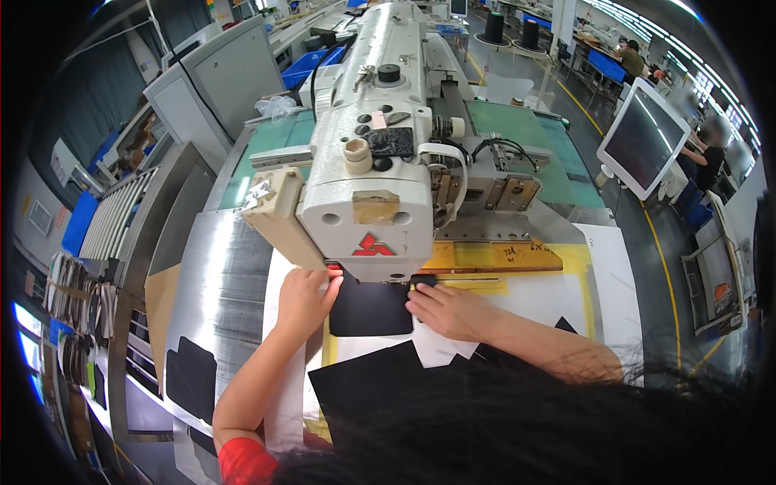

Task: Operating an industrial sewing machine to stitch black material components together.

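Note:
A large cream industrial sewing machine (376, 153) stands over a metal work table (218, 283). Under its head lies a black fabric piece (370, 311) on a white and yellow template sheet (533, 295). My left hand (303, 299) rests flat at the left edge of this black piece, fingers up by the machine head. My right hand (449, 311) presses on its right edge, fingertips close to a small black clamp (423, 280). Neither hand grips anything. My dark hair hides the lower right of the view.
More black fabric pieces (376, 384) lie near me, another (191, 378) at the table's left. A yellow-brown clamp frame (501, 257) sits right of the needle. A tilted touchscreen (643, 137) stands at right. Other workers sit at far right. Racks of material hang at left.

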A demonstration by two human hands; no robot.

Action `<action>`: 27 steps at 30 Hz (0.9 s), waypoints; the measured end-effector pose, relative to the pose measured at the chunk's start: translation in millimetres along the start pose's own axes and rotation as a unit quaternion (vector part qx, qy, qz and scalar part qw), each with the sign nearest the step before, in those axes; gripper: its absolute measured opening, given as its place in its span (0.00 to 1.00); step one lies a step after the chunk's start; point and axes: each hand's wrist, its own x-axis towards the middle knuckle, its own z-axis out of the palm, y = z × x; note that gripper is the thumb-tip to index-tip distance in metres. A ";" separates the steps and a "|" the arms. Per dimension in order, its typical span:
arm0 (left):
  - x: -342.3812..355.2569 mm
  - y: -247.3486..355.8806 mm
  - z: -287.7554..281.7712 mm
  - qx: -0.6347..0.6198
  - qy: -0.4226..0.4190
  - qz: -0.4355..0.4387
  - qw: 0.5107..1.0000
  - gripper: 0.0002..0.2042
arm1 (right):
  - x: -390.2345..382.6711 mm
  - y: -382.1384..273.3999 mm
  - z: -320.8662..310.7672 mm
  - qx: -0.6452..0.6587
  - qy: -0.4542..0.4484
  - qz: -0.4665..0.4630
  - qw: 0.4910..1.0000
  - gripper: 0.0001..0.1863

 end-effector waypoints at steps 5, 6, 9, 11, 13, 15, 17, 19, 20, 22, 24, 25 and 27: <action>-15.9 51.2 -11.3 -0.126 -0.153 0.171 0.965 0.10 | -61.5 10.2 -27.5 -0.063 -0.018 0.103 0.993 0.20; -14.1 59.9 -5.6 -0.130 -0.152 0.174 0.964 0.10 | -66.6 10.5 -31.0 -0.072 -0.016 0.144 0.987 0.20; -4.4 88.3 14.0 -0.126 -0.198 0.247 0.940 0.15 | -65.6 -6.2 -34.3 -0.045 -0.005 0.182 0.982 0.21; -2.9 101.1 29.5 -0.088 -0.194 0.230 0.950 0.20 | -63.1 -12.3 -36.1 -0.046 -0.005 0.168 0.985 0.21; 0.6 109.7 38.9 -0.080 -0.196 0.238 0.948 0.22 | -64.4 -12.9 -31.5 -0.025 0.002 0.122 0.992 0.20; 2.3 117.5 43.4 -0.042 -0.190 0.239 0.951 0.24 | -65.1 -4.6 -34.1 0.023 -0.004 0.141 0.990 0.20; 3.8 117.6 45.3 -0.036 -0.195 0.242 0.950 0.24 | -68.0 0.6 -34.3 0.100 0.027 0.182 0.978 0.19; 5.0 117.0 48.8 -0.031 -0.199 0.246 0.948 0.24 | -72.2 3.0 -36.3 0.092 0.022 0.191 0.977 0.18; 4.9 116.0 52.1 -0.027 -0.191 0.221 0.956 0.26 | -73.3 3.2 -36.7 0.083 0.018 0.195 0.977 0.18; 6.3 113.0 58.6 -0.024 -0.183 0.196 0.963 0.27 | -73.9 1.9 -33.7 0.060 0.026 0.205 0.977 0.18; 11.3 109.3 64.8 -0.007 -0.184 0.204 0.962 0.30 | -71.5 0.3 -34.4 0.036 0.032 0.214 0.976 0.18; 13.9 108.7 66.7 -0.007 -0.184 0.203 0.962 0.30 | -68.2 -0.4 -37.8 0.020 0.027 0.214 0.976 0.18; 19.9 109.2 68.4 0.007 -0.210 0.195 0.958 0.32 | -67.0 -0.6 -38.8 0.002 0.022 0.212 0.977 0.18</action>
